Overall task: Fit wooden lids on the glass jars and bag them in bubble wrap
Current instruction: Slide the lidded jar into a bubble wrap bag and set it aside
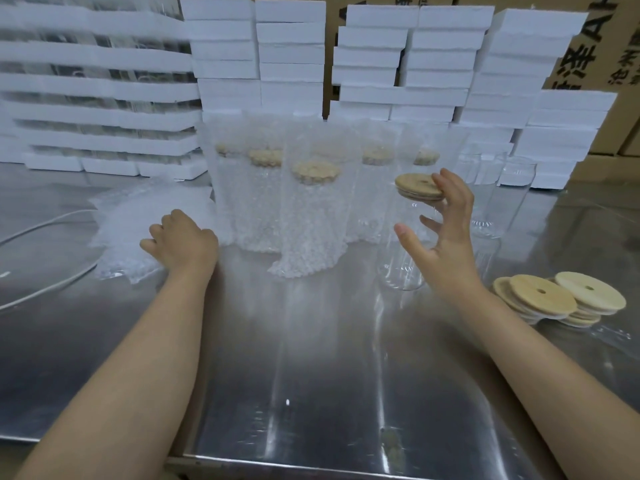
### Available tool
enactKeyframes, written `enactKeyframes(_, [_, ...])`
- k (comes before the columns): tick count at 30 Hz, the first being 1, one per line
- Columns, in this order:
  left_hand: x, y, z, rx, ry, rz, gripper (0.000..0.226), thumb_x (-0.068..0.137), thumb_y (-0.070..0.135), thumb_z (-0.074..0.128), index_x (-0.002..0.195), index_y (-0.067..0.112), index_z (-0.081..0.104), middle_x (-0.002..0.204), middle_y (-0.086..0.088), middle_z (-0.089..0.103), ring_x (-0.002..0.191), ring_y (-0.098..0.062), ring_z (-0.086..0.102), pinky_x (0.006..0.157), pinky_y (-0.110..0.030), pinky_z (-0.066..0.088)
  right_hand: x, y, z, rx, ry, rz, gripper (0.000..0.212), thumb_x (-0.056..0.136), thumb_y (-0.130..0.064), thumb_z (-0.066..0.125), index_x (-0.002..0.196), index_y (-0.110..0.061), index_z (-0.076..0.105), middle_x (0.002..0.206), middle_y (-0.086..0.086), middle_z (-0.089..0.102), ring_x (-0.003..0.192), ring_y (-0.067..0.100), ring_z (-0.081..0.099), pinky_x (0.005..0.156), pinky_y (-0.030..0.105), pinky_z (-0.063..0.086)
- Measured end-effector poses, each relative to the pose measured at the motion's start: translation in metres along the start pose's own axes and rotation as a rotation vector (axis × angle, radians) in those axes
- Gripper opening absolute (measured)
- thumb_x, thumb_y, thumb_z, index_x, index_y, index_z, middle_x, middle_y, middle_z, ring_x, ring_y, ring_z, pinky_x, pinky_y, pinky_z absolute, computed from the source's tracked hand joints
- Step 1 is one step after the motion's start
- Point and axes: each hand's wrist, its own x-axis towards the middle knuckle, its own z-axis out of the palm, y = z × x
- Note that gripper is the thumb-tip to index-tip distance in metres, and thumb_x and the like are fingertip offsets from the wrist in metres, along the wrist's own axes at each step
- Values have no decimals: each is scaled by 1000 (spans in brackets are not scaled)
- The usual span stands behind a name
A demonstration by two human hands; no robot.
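Observation:
A clear glass jar (401,261) stands on the steel table (311,341) right of centre, with a round wooden lid (417,186) lying on its mouth. My right hand (446,237) is spread beside the jar, its thumb stretched in front of the glass and one fingertip touching the lid's right rim. My left hand (180,240) rests on a flat pile of bubble wrap bags (128,230) at the left, fingers bent down onto it. Whether they pinch a bag is hidden. Several lidded jars in bubble wrap bags (304,209) stand at the back centre.
A heap of loose wooden lids (557,299) lies at the right. Bare glass jars (502,199) stand behind my right hand. White foam boxes (291,53) and cardboard cartons (606,46) fill the back. A white cable (41,226) runs across the left.

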Motion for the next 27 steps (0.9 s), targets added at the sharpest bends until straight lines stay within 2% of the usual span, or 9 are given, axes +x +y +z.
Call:
enactKeyframes(4, [2, 0, 1, -11, 26, 9, 24, 85, 6, 51, 109, 7, 58, 104, -13, 61, 105, -33, 48, 87, -41, 25, 2, 0, -1, -2, -1, -5, 67, 83, -37, 65, 139, -35, 27, 150, -1, 17, 132, 11, 38, 101, 39, 47])
enactKeyframes(8, [3, 4, -5, -55, 147, -53, 24, 90, 17, 47, 97, 10, 69, 103, -15, 60, 102, -34, 48, 89, -44, 27, 2, 0, -1, 3, -4, 3, 66, 83, -37, 65, 138, -35, 29, 149, -1, 17, 131, 16, 41, 100, 37, 47])
enactKeyframes(13, [2, 16, -33, -330, 403, -115, 29, 83, 24, 39, 81, 17, 67, 88, -7, 58, 90, -29, 50, 78, -34, 18, 1, -2, 1, 16, -9, 50, 66, 83, -37, 64, 137, -34, 26, 148, 1, 23, 128, 5, 41, 102, 37, 46])
enactKeyframes(16, [-7, 31, -55, -723, 621, -85, 18, 92, 30, 39, 75, 31, 47, 78, 12, 45, 77, -4, 46, 75, -22, 30, 1, -3, 1, 42, -31, 99, 64, 83, -41, 63, 135, -38, 26, 140, -19, 28, 129, -2, 38, 106, 35, 44])
enactKeyframes(18, [-18, 44, -74, -1052, 818, 122, 17, 98, 24, 42, 82, 32, 41, 77, 16, 42, 71, 5, 41, 69, -10, 32, 1, -3, 1, 56, -37, 109, 64, 82, -40, 65, 134, -38, 28, 138, -19, 29, 129, -1, 39, 105, 33, 44])
enactKeyframes(20, [-35, 60, -87, -1258, 909, 406, 17, 99, 18, 49, 87, 29, 43, 80, 16, 43, 69, 6, 40, 69, -13, 35, 2, -3, 1, 56, -34, 109, 64, 83, -35, 68, 134, -37, 29, 139, -12, 30, 127, -1, 40, 103, 33, 45])
enactKeyframes(22, [-65, 81, -89, -1275, 792, 640, 17, 96, 18, 61, 95, 28, 47, 82, 13, 45, 69, 2, 42, 68, -14, 37, 4, -2, 0, 39, 6, 105, 65, 82, -30, 71, 132, -37, 31, 138, -7, 33, 124, 2, 44, 99, 33, 47])
enactKeyframes(25, [-121, 105, -72, -1083, 469, 1015, 28, 89, 11, 69, 108, 19, 50, 85, 2, 52, 67, -6, 51, 65, -14, 45, 5, -1, -3, 26, 158, 138, 64, 78, -28, 76, 125, -41, 35, 135, 2, 42, 115, 5, 50, 89, 28, 50])
enactKeyframes(27, [-151, 115, -54, -744, 264, 1202, 33, 89, 9, 62, 115, 21, 45, 89, -5, 62, 75, -21, 63, 62, -34, 54, 6, -1, -7, 23, 268, 181, 63, 75, -26, 76, 124, -38, 38, 131, 2, 44, 109, -5, 49, 86, 22, 49])
